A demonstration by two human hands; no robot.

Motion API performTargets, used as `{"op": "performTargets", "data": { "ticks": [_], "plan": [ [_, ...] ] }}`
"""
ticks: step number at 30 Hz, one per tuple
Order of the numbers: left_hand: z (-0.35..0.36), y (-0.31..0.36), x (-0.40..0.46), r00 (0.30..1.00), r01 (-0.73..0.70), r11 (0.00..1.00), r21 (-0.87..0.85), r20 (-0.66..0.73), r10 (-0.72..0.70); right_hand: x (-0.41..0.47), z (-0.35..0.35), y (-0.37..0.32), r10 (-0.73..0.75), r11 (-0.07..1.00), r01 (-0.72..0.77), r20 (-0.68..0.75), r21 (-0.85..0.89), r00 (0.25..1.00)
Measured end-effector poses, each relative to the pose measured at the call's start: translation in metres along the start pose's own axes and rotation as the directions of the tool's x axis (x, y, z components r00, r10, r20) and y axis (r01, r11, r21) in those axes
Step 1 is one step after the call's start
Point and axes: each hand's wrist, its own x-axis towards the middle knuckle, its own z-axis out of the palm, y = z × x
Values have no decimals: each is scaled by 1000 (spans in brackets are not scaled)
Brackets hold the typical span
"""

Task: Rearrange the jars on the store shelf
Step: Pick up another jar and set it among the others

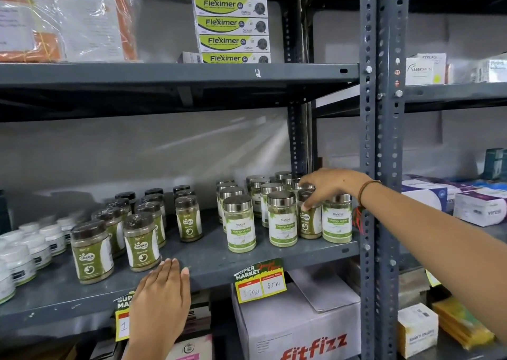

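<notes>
At 3 o'clock on the shelf (pixel 208 261), the right hand (pixel 329 186) pinches a dark-lidded jar (pixel 309 217) among silver-lidded jars (pixel 282 219). Left hand (pixel 162 299), fingers (pixel 171 269) together, rests flat at 6 o'clock.

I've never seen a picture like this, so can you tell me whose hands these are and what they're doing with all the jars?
A person wears a camera on their head, so you see what they see: their own two hands at a store shelf. On it stand dark-lidded Gaska jars, silver-lidded Moringa jars and small white jars. The right hand reaches in, its fingers around one dark-lidded jar that stands among the silver-lidded ones. The left hand holds nothing; its fingertips rest at the shelf's front edge.
</notes>
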Motion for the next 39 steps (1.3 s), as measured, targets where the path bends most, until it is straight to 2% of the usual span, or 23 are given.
{"op": "performTargets", "data": {
  "ticks": [4,10,16,21,24,29,35,39],
  "plan": [
    [1,0,1,1000,5,1000,17,1,-5,12,2,0,-5,1000,3,88,29,996],
    [2,1,0,1000,14,1000,22,-2,-14,12,0,2,-12,989,15,-22,146,1000],
    [0,1,-1,1000,11,1000,26,2,-11,1,-37,-14,-38,997,54,-252,59,967],
    [-3,2,-2,1000,6,1000,23,-6,-5,-11,-69,-55,-173,983,179,-498,-37,849],
    [-3,3,-2,1000,-5,1000,18,-14,5,-13,-80,-88,-256,951,311,-543,9,800],
    [-1,2,-1,1000,-10,1000,21,-22,10,-10,-73,-147,-402,811,542,-465,220,789],
    [4,-1,1,999,-17,1000,18,-31,17,16,-42,-202,-555,797,577,-161,177,816],
    [5,-2,1,999,-15,1000,13,-40,16,32,-25,-217,-572,794,573,-72,202,817]
  ]
}}
